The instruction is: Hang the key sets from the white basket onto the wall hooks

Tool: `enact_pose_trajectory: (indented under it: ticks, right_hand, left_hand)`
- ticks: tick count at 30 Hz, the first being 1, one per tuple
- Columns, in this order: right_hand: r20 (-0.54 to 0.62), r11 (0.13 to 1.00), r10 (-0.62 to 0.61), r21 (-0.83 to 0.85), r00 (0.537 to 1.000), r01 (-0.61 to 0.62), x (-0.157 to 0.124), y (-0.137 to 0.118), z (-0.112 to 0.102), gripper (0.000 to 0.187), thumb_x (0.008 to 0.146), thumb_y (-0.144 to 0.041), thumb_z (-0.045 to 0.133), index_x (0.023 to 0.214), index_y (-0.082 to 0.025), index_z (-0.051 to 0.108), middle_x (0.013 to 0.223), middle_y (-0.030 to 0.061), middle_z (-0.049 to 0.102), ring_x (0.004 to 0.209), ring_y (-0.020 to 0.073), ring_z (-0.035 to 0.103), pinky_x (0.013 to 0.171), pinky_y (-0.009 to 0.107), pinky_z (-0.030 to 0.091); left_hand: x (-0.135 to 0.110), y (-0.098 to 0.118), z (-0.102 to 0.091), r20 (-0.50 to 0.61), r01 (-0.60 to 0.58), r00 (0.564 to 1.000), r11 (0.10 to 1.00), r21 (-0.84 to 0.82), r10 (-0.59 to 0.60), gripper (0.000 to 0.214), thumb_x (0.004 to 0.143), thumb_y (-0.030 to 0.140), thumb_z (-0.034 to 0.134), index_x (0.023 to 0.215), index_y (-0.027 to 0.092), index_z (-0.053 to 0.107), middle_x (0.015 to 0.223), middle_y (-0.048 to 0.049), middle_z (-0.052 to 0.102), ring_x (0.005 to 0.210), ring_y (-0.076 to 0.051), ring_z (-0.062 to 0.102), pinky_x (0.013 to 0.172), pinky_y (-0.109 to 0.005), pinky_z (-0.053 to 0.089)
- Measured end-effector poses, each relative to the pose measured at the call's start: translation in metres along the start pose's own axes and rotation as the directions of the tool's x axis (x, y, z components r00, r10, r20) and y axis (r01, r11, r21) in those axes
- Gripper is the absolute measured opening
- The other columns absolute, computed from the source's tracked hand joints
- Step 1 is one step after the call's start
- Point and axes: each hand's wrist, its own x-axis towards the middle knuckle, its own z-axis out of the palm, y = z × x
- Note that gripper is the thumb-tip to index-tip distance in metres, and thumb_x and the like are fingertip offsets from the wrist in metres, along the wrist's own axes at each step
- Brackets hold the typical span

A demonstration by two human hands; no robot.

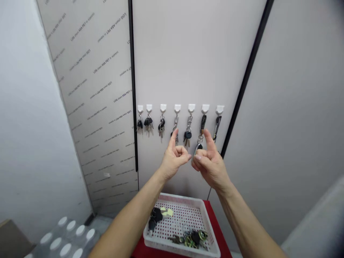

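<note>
My left hand (176, 157) is raised before the wall panel, its index finger and thumb stretched out and the other fingers curled, holding nothing. In front of a key bunch (176, 122) on a clip, that index finger partly hides it. My right hand (211, 161) has its index finger pointing up and the rest bent, with nothing visibly held. Its fingertip appears beside a dark braided strap (203, 123) with a key hanging below; whether they touch, I cannot tell. Between the hands hangs a key bunch with a dark fob (187, 135).
White adhesive hooks (163, 108) run in a row, with more keys (161, 127) to the left and a dark strap (217, 127) at the right. Below, a white perforated basket (180, 199) holding keys and yellow notes stands on a red surface (215, 222). White-capped bottles (66, 249) stand lower left.
</note>
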Motion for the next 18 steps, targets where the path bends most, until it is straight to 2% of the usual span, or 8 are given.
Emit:
enact_pose_trajectory:
  ticks: [3,5,8,10,11,14,16,18]
  right_hand:
    - [-0.065,0.992,0.048,-0.116,0.997,-0.055,0.003,0.008,-0.011,0.063,0.063,-0.020,0.046,0.117,-0.026,0.015,0.040,-0.0110,0.027,0.035,0.0040,0.029,0.038,0.018,0.028]
    - [-0.232,0.969,0.021,-0.236,0.973,-0.077,0.013,0.014,-0.029,0.053,0.063,-0.024,0.046,0.112,-0.021,0.028,0.040,-0.0102,0.028,0.035,0.0041,0.029,0.039,0.018,0.028]
    - [-0.558,0.899,-0.179,-0.428,0.810,-0.096,0.040,0.020,-0.065,0.043,0.061,-0.030,0.045,0.102,-0.016,0.040,0.050,-0.0064,0.038,0.042,0.0051,0.035,0.044,0.019,0.033]
    - [-0.633,0.808,-0.271,-0.559,0.725,-0.187,0.059,0.023,-0.088,0.042,0.059,-0.031,0.046,0.096,-0.013,0.044,0.061,-0.0014,0.045,0.051,0.0076,0.042,0.050,0.021,0.035]
    - [-0.626,0.747,-0.273,-0.616,0.730,-0.249,0.066,0.024,-0.096,0.039,0.057,-0.032,0.047,0.091,-0.012,0.047,0.064,0.0009,0.047,0.054,0.0092,0.044,0.053,0.023,0.035]
    - [-0.529,0.571,-0.172,-0.741,0.831,-0.353,0.078,0.026,-0.110,0.025,0.058,-0.033,0.044,0.067,-0.011,0.052,0.059,0.0033,0.050,0.055,0.0121,0.045,0.054,0.024,0.034]
    - [-0.491,0.570,-0.136,-0.749,0.861,-0.337,0.080,0.024,-0.111,0.023,0.062,-0.033,0.037,0.061,-0.013,0.049,0.054,0.0021,0.049,0.050,0.0110,0.045,0.049,0.023,0.034]
    - [-0.491,0.649,-0.158,-0.705,0.857,-0.285,0.082,0.017,-0.109,0.023,0.066,-0.033,0.032,0.063,-0.014,0.046,0.052,-0.0001,0.048,0.044,0.0087,0.044,0.044,0.021,0.034]
  left_hand:
    - [0.001,-0.013,-0.007,-0.035,0.082,0.996,0.994,0.067,-0.080,0.079,0.056,0.010,0.053,0.118,0.024,0.006,0.045,0.0106,0.037,0.039,0.000,0.029,0.044,-0.014,0.025]
    - [0.005,-0.022,-0.013,-0.078,0.178,0.983,0.971,0.158,-0.167,0.071,0.055,0.008,0.052,0.117,0.018,0.017,0.044,0.0103,0.036,0.038,0.000,0.029,0.043,-0.014,0.024]
    - [0.020,-0.033,-0.018,-0.152,0.294,0.954,0.911,0.289,-0.259,0.049,0.056,0.011,0.049,0.103,0.010,0.037,0.045,0.0083,0.037,0.039,-0.001,0.030,0.041,-0.014,0.025]
    - [0.034,-0.038,-0.014,-0.199,0.324,0.943,0.875,0.360,-0.267,0.038,0.058,0.013,0.047,0.095,0.008,0.043,0.049,0.0056,0.040,0.041,-0.002,0.035,0.042,-0.015,0.027]
    - [0.041,-0.041,-0.009,-0.214,0.325,0.942,0.858,0.398,-0.258,0.035,0.058,0.014,0.047,0.093,0.008,0.044,0.053,0.0036,0.043,0.044,-0.003,0.038,0.043,-0.015,0.029]
    - [0.060,-0.053,0.008,-0.227,0.289,0.955,0.786,0.546,-0.192,0.035,0.057,0.016,0.049,0.091,0.009,0.047,0.073,-0.0047,0.052,0.060,-0.008,0.047,0.054,-0.019,0.036]
    - [0.069,-0.063,0.020,-0.245,0.262,0.961,0.713,0.650,-0.130,0.038,0.055,0.020,0.051,0.092,0.010,0.048,0.088,-0.0092,0.052,0.074,-0.013,0.048,0.065,-0.022,0.037]
    - [0.075,-0.072,0.030,-0.281,0.277,0.955,0.637,0.719,-0.098,0.041,0.055,0.023,0.051,0.094,0.012,0.047,0.095,-0.0108,0.050,0.082,-0.016,0.047,0.071,-0.026,0.035]
